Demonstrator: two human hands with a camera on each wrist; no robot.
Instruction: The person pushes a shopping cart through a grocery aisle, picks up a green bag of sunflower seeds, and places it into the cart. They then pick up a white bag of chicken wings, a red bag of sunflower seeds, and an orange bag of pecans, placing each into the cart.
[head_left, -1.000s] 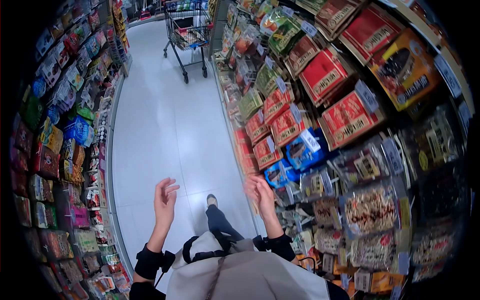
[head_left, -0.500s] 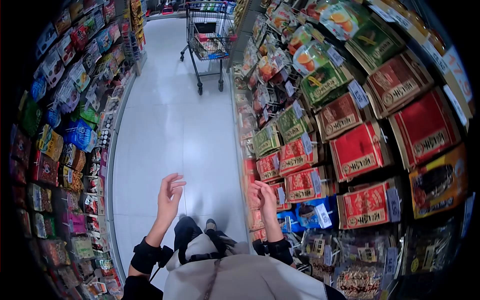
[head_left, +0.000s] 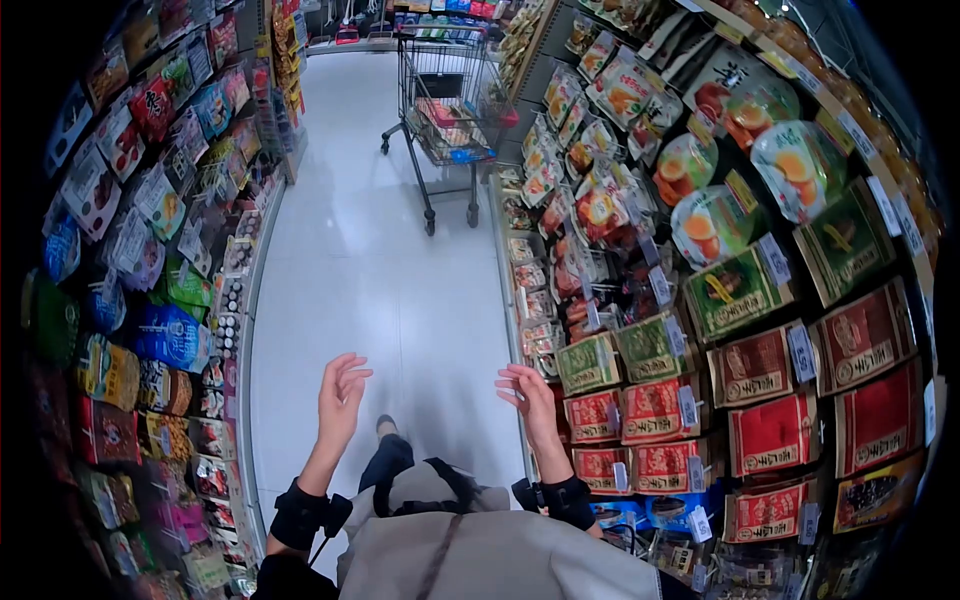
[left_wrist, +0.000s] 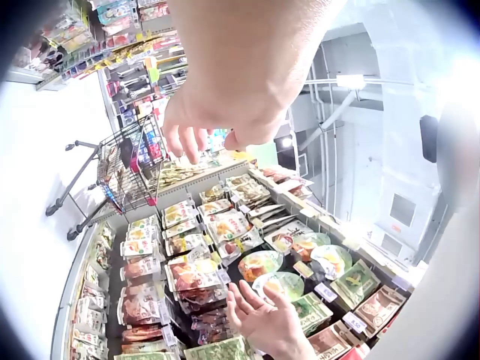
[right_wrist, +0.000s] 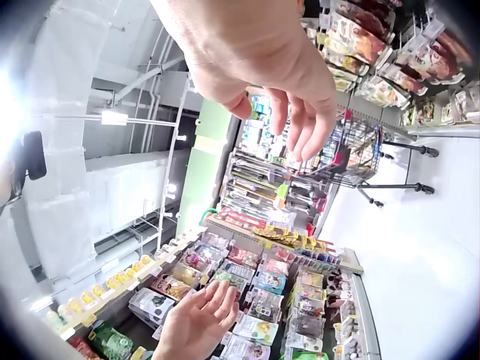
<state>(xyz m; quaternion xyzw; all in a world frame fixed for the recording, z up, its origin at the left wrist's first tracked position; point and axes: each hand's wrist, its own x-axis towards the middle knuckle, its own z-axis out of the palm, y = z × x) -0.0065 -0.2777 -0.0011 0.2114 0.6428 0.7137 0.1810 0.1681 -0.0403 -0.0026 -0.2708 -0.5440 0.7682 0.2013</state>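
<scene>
My left hand (head_left: 342, 402) is held out over the aisle floor, its fingers loosely bent and nothing in them. Level with it on the other side, my right hand (head_left: 532, 405) has its fingers spread and slightly bent, likewise holding nothing. The right hand is nearest to the red packets (head_left: 592, 416) hanging on the right shelf and overlaps the shelf's edge in the head view. Farther up the aisle stands a black wire shopping cart (head_left: 447, 110) with goods in it. Both wrist views show loose fingers hanging from the hand.
On the right, a shelf rack holds green packets (head_left: 738, 290), red packets and bags with egg pictures (head_left: 797, 168). Another rack of hanging snack bags (head_left: 172, 335) lines the left side. Pale floor (head_left: 375, 290) runs between them, and a foot (head_left: 385, 424) shows below.
The view has turned toward the right and moved along the aisle; the cart appears nearer and farther right. Green packets and egg-picture bags have come lower in view. Both hands stay raised without holding anything.
</scene>
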